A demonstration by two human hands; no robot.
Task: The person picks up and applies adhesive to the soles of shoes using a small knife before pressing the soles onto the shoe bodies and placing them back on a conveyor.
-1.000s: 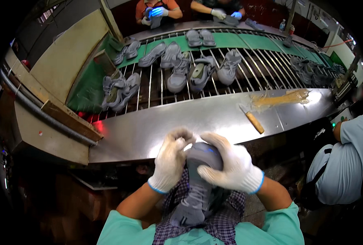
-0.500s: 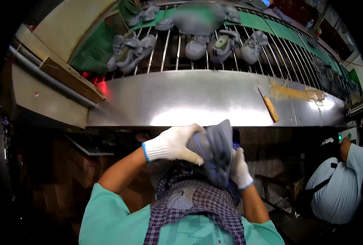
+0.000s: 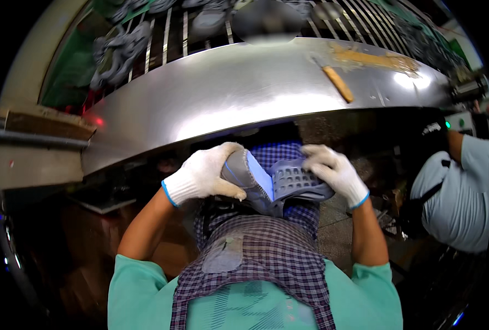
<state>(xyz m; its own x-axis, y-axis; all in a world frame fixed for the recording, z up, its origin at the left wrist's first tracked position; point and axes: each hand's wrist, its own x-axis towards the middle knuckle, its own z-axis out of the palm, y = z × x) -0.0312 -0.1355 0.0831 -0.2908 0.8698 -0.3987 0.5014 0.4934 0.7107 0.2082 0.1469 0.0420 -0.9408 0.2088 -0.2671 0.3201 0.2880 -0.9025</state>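
I hold a grey shoe over my lap, below the edge of a shiny steel bench. My left hand, in a white glove, is closed around the shoe's upper at its left end. My right hand, also gloved, grips the grey ribbed sole, which stands bent away from the upper, showing a pale blue inner face between them. A checked apron covers my front under the shoe.
A wooden-handled tool lies on the bench beside a yellowish glue smear. Beyond it, several grey shoes rest on a slatted conveyor. A person in a light blue shirt sits at my right.
My view has tipped downward and closer to my lap. The shoe was turned over in my hands and its sole now stands peeled away from the upper.
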